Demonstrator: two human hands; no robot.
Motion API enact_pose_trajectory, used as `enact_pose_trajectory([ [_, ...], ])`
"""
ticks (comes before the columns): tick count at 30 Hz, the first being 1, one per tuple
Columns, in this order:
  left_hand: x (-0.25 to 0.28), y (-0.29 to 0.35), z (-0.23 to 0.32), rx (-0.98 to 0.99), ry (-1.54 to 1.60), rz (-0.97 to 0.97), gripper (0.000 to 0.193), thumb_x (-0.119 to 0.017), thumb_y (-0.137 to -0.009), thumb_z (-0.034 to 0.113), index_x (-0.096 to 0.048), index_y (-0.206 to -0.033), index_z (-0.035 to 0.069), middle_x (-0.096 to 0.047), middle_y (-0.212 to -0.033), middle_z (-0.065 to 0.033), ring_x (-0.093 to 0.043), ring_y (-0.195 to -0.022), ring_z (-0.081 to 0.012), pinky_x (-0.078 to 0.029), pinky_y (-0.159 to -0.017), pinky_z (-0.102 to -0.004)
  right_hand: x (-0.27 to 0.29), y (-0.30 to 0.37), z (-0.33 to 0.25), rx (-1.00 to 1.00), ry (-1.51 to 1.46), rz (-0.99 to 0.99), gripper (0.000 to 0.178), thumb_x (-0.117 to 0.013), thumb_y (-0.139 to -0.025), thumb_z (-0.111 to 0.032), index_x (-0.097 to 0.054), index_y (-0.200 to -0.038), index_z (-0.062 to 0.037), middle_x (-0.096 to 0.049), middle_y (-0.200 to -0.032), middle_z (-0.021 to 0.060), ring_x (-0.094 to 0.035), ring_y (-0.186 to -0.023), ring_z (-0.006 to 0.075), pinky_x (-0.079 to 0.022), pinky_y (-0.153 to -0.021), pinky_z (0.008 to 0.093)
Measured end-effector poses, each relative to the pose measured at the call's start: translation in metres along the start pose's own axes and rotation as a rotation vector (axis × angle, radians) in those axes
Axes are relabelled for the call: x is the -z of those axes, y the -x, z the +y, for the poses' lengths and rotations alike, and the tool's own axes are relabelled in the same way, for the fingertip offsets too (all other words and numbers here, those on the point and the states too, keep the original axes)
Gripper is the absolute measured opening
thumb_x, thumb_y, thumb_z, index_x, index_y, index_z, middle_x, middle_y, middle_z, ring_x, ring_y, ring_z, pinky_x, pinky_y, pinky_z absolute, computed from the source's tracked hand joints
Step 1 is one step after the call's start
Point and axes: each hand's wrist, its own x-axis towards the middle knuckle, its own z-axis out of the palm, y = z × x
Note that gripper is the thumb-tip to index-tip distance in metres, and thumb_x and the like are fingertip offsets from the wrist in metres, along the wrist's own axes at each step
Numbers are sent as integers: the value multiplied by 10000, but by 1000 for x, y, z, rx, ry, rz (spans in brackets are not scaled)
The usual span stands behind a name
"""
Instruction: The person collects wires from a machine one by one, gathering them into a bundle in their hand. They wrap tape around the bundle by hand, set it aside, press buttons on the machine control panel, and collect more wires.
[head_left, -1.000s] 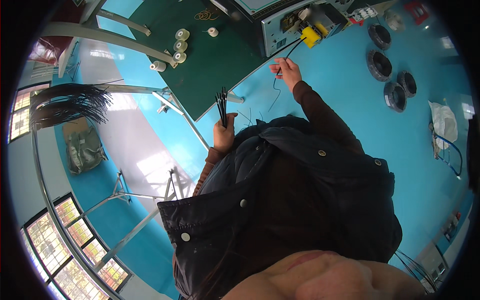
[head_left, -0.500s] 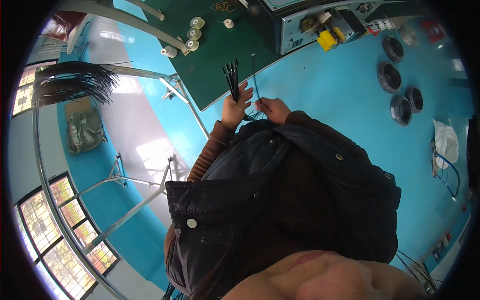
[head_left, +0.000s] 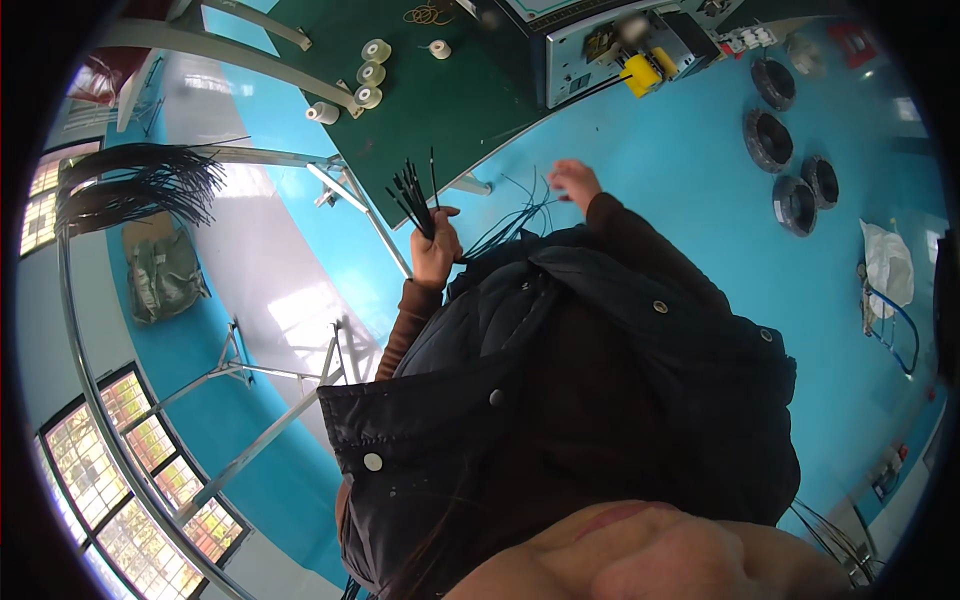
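Clasping black wires (head_left: pixel 409 196), the left grip (head_left: pixel 436 254); right grip (head_left: pixel 577 183), hold unclear; white bag (head_left: pixel 888 262), contents hidden.

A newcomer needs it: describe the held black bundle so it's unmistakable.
Find the green table at top, then its lowest corner. Just right of it, the left hand holds a bundle of black strands, ends fanned upward. Unlike the larger black bunch at far left, it is hand-held.

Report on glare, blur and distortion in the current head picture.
Head view: sunlight glares off the pale grey floor strip, and the lower-left window is overexposed in patches; head view: the right hand looks slightly blurred; head view: the metal rail appears bowed near the dark fisheye rim.
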Motion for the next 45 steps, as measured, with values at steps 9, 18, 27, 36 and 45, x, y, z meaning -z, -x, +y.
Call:
enact_pose_trajectory([
  [9,-9,8,6,258,-45,148,418,-529,-872,115,-395,-1256,20,-383,-477,32,-339,-352,-59,-299,-351,-229,18,-14,-83,140,-609,-159,374,-508,-825,-219,-452,-1175,-99,-529,-1149,100,-485,-1040,225,-389,-850,382],
  [18,-8,15,-4,339,-119,59,257,-521,-871,168,-580,-1041,-17,-427,-521,37,-383,-412,-56,-307,-378,-238,7,-3,-112,198,-851,-376,304,-460,-887,-278,-487,-1109,-74,-547,-1126,130,-503,-1024,231,-403,-833,399],
  [27,-20,24,7,144,-409,2,232,-509,-882,170,-622,-959,-17,-477,-566,29,-383,-511,-53,-329,-471,-245,5,-17,-84,174,-376,-51,346,-414,-917,-319,-534,-1056,-25,-615,-995,93,-571,-881,165,-466,-742,322],
  [36,-16,20,-3,181,-301,-58,229,-488,-892,147,-607,-1010,-9,-404,-528,64,-334,-464,-30,-275,-414,-226,15,-18,-75,208,-133,6,347,-410,-912,-333,-560,-1029,-43,-622,-983,73,-579,-866,138,-470,-698,286],
  [45,-17,1,8,296,-129,-94,342,-454,-918,242,-524,-1150,0,-584,-692,-53,-491,-463,-84,-415,-432,-207,-1,2,-36,257,54,-65,338,-394,-932,-330,-556,-1032,-50,-633,-960,53,-575,-849,101,-443,-648,239],
])
